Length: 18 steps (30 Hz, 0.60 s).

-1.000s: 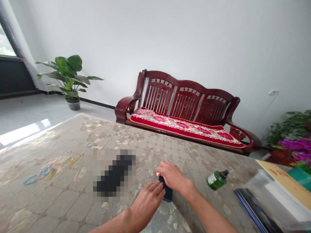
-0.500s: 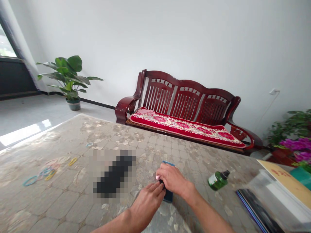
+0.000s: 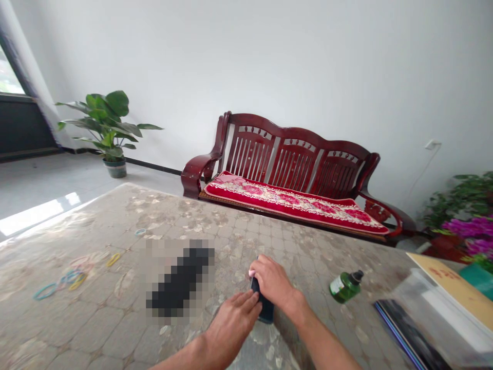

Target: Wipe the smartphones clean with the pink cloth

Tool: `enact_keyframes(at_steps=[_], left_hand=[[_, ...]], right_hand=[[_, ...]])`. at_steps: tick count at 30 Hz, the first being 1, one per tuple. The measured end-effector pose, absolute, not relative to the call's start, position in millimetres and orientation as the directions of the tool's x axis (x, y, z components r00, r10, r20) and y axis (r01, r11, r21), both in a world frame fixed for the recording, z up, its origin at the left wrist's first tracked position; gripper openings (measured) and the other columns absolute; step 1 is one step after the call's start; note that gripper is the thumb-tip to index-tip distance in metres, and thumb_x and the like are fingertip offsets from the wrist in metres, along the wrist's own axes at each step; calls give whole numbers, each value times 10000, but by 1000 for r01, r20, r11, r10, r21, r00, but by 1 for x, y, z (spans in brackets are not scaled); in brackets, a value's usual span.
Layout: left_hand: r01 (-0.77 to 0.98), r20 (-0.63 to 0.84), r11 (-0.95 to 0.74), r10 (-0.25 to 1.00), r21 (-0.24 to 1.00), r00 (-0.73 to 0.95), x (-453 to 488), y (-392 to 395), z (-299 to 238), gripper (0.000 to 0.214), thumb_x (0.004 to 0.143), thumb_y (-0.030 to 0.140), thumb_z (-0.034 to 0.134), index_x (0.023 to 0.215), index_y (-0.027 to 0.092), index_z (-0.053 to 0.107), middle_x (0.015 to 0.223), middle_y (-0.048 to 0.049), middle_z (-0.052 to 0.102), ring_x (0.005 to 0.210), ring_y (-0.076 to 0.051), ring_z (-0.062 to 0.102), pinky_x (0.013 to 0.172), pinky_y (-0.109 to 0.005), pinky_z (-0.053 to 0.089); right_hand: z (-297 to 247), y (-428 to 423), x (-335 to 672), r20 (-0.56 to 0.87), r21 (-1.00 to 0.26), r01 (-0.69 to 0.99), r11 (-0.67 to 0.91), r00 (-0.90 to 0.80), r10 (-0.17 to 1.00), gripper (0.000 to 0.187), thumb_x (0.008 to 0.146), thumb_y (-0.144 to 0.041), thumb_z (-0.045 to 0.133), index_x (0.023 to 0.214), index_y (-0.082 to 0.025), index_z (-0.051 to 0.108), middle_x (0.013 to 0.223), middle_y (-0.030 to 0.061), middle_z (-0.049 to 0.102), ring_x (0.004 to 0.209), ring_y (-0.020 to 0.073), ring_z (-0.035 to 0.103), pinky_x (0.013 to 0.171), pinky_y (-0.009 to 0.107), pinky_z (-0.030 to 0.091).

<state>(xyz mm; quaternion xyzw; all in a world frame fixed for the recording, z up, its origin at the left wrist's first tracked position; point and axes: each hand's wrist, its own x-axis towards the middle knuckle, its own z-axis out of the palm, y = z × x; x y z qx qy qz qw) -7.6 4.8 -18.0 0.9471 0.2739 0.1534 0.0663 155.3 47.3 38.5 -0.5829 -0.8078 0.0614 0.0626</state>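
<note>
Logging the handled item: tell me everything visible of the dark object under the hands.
The dark object is longish, blue-black and smooth-looking; its material is unclear. It appears to lie on the patterned tabletop, near end toward the wearer. The left hand touches its left side with the fingertips; the right hand covers most of its far part, hiding details there.

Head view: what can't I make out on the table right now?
All in the head view:
Dark flat object: partly covered by the left hand and right hand.
Pink spot at the right hand's edge: too small to identify.
Black object: masked by pixel blocks.
Green pump bottle: label too small to read.
Dark flat stack: cut off by the bottom edge.
</note>
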Motion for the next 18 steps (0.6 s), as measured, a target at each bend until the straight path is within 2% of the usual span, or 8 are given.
enact_keyframes(at_steps=[7,13,18], left_hand=[[501,177,-838,538,214,824,-10,5,-15,409,876,57,509,1266,138,605,1362,-138,604,1253,-280,573,1053,-373,458],[491,170,-845,527,214,833,-10,7,-18,420,884,81,532,1299,120,579,1392,-151,574,1270,-298,556,1061,-399,456],[489,175,-846,525,212,833,-11,7,-25,422,881,84,541,1301,119,574,1388,-150,579,1276,-295,550,1063,-394,453]], right_hand=[[25,63,153,125,-156,971,182,-163,979,248,964,-111,452,952,-234,668,1025,31,643,987,170,587,845,239,400],[21,61,177,155,-180,984,8,21,988,230,957,-107,465,895,-214,660,990,58,652,939,172,603,805,243,398],[18,49,189,194,-206,978,-10,51,980,219,958,-119,465,888,-223,645,958,47,647,908,173,612,774,244,399]])
